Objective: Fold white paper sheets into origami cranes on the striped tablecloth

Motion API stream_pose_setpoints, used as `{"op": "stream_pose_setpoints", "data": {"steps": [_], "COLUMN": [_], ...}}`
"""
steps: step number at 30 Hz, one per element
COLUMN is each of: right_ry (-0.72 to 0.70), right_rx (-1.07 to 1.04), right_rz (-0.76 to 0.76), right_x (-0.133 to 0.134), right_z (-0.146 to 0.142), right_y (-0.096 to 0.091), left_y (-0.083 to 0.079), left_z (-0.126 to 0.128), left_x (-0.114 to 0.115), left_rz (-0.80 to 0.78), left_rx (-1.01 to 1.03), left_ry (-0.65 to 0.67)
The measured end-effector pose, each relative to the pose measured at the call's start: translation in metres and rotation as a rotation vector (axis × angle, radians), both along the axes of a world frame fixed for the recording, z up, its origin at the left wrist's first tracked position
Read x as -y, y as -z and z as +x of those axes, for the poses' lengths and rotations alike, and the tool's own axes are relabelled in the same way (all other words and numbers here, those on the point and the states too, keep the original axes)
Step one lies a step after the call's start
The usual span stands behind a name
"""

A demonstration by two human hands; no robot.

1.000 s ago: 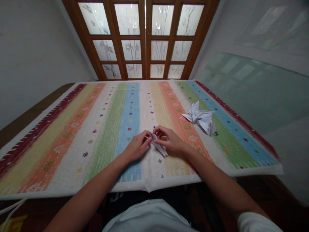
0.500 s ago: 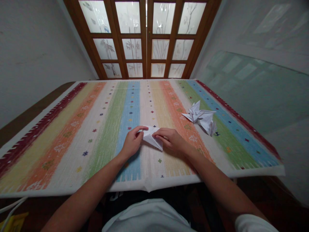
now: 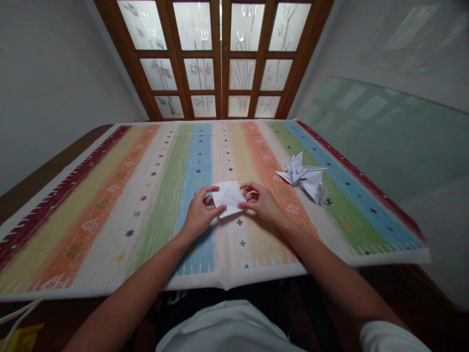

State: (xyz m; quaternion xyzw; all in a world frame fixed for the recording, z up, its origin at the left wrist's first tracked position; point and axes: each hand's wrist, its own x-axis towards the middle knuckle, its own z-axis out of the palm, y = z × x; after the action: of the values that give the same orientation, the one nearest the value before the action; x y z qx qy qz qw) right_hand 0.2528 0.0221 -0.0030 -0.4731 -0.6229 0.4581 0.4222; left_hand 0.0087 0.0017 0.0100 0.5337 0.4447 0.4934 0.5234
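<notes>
Between my hands is a small square of folded white paper (image 3: 229,197), tilted a little and lifted off the cloth at mid-table. My left hand (image 3: 201,210) grips its left side, thumb on the near corner and fingers along the left edge. At the right edge, my right hand (image 3: 261,201) pinches the paper with thumb and curled fingers. Fingertips behind the paper are partly hidden. Folded white paper cranes (image 3: 303,177) lie bunched to the right, apart from my hands.
A striped tablecloth (image 3: 154,234) covers the table, its near edge hanging just in front of my body. Wooden doors with glass panes (image 3: 222,73) stand beyond the far edge. A greenish glass sheet (image 3: 395,132) leans at the right wall. White cables (image 3: 18,313) show at lower left.
The paper has turned from a pointed, triangular look to a flat square facing me. My fingers have shifted to its left and right sides. The cranes have stayed put.
</notes>
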Motion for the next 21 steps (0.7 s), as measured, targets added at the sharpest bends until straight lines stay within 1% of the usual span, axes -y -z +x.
{"op": "stream_pose_setpoints", "data": {"steps": [3, 5, 7, 10, 11, 13, 17, 21], "right_ry": [0.048, 0.073, 0.092, 0.097, 0.095, 0.102, 0.114, 0.08], "right_rx": [-0.039, -0.018, 0.029, 0.142, 0.185, 0.27, 0.382, 0.339], "right_rz": [0.0, 0.02, 0.042, 0.086, 0.107, 0.168, 0.278, 0.241], "right_x": [-0.002, -0.003, -0.004, -0.005, -0.005, -0.005, -0.002, 0.0], "right_z": [0.003, 0.005, 0.007, 0.008, 0.008, 0.007, 0.004, 0.003], "right_y": [-0.003, -0.004, -0.005, -0.005, -0.005, -0.006, -0.009, -0.012], "left_y": [0.004, 0.009, 0.013, 0.019, 0.02, 0.021, 0.021, 0.022], "left_z": [-0.003, -0.006, -0.007, -0.007, -0.007, -0.006, -0.007, -0.007], "left_x": [-0.002, -0.004, -0.005, -0.003, -0.002, 0.0, 0.0, 0.0], "left_rz": [0.02, 0.044, 0.099, 0.233, 0.278, 0.349, 0.423, 0.432], "left_rx": [-0.067, -0.175, -0.357, -0.683, -0.769, -0.877, -0.931, -0.923], "left_ry": [0.016, 0.036, 0.062, 0.064, 0.055, 0.048, 0.109, 0.139]}}
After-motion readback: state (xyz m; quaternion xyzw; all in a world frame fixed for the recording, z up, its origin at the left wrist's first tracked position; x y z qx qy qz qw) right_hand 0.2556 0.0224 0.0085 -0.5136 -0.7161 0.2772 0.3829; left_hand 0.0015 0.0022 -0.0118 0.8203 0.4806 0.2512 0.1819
